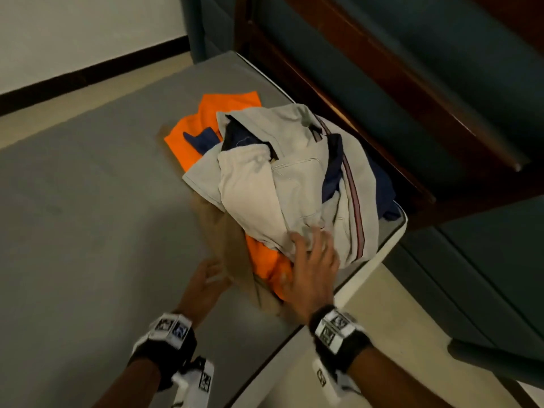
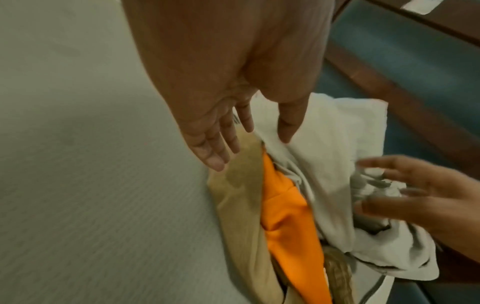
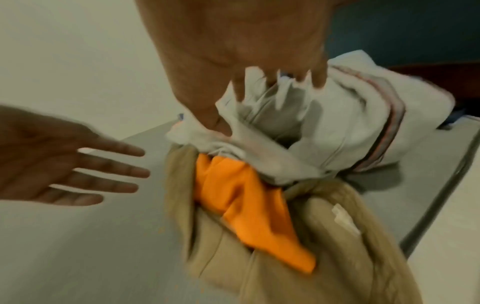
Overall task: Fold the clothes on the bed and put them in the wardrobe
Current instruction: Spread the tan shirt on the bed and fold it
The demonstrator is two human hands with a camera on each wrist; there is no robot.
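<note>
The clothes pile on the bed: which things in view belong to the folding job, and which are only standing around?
Belong to the job:
- off-white garment on top, under the right hand
- orange garment
- beige garment at the bottom
- navy garment
- left hand, open beside the pile

Just there:
- grey mattress
- dark wooden frame
- floor

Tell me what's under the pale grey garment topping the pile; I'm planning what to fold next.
Under the pale grey garment show an orange garment, a tan one at the bottom and navy fabric. Whatever lies deeper is covered.
</note>
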